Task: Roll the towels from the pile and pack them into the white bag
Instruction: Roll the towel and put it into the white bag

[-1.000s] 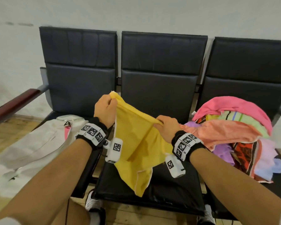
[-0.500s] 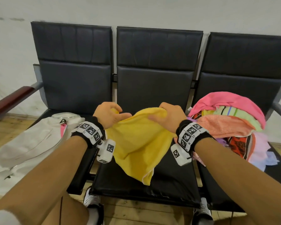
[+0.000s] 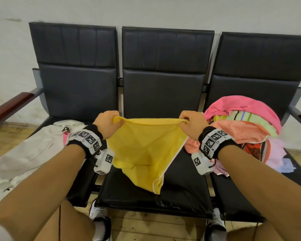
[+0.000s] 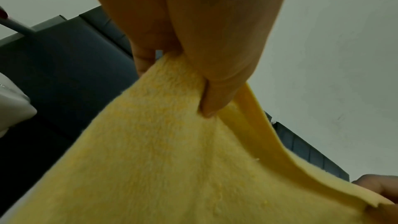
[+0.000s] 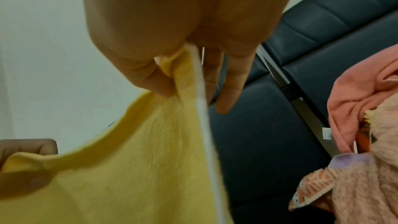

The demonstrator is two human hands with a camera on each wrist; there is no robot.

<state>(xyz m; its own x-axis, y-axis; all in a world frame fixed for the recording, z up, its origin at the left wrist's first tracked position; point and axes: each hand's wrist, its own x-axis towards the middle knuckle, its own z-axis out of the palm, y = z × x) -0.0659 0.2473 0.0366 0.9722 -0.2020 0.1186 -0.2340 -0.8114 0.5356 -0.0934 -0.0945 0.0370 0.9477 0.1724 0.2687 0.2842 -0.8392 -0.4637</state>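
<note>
Yellow towel (image 3: 146, 150) is stretched between both hands above the middle seat (image 3: 181, 185) of a black three-seat bench (image 3: 163, 66). Left hand (image 3: 107, 123) pinches its left top corner, fingers curled over the cloth; left wrist view shows the thumb pressed onto the terry surface, clamped. Right hand (image 3: 191, 125) pinches the right top corner the same way; right wrist view shows thumb and forefinger gripping the fabric beside a white edge trim (image 5: 202, 108), the other fingers hanging straight behind it. Top edge runs taut between the hands, which are well apart. The rest of the towel hangs in a loose triangle, the low corner folded over just above or on the seat cushion, can't tell which.

White bag (image 3: 28, 153) lies slumped on the left seat and over its near edge, mouth toward the far side. Something pink (image 3: 65, 138) shows at the opening, so at least one item is inside; the rest of the contents are hidden.

Towel pile (image 3: 247, 131) sits on the right seat: pink towel on top, striped green one under it, salmon one (image 5: 361, 100) draped toward the middle seat, purple, orange-patterned and light blue pieces lower down. Pile is just right of the right hand, not touching it.

Wrist bands with black-and-white markers (image 3: 89, 139) are on both arms. Wooden floor (image 3: 146, 221) and shoes show at the near edge.
</note>
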